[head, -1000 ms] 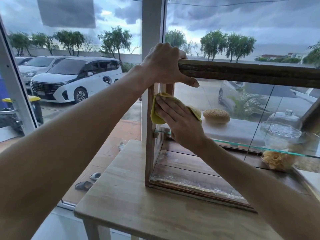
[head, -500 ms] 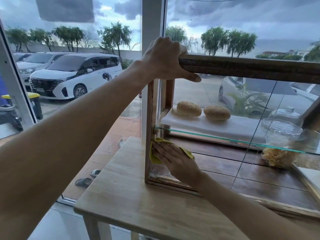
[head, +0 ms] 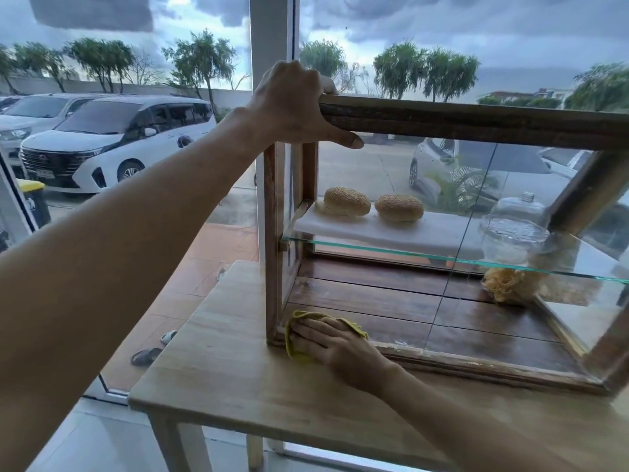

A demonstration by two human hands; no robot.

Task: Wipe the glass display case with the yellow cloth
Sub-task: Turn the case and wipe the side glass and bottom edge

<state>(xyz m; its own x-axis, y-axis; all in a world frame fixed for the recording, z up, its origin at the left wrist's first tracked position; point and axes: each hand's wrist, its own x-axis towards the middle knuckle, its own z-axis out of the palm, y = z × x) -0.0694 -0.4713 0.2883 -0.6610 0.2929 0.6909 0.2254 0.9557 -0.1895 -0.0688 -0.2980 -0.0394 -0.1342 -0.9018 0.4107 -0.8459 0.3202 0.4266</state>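
Note:
The glass display case (head: 476, 120) has a dark wooden frame and a glass shelf, and it stands on a light wooden table (head: 221, 379). My left hand (head: 292, 103) grips the top left corner of the frame. My right hand (head: 335, 344) presses the yellow cloth (head: 292, 345) flat against the front glass at its bottom left corner, just above the lower frame rail. Most of the cloth is hidden under my fingers.
Inside the case, two sesame buns (head: 347, 201) lie on a white board, with a glass dome (head: 515, 223) and a pale pastry (head: 507, 284) to the right. A big window behind shows parked cars (head: 112, 141). The table's left edge is close to the case.
My right hand has slid the cloth down the left side of the front glass, from shelf height to the bottom corner. The left hand has kept its grip on the top frame.

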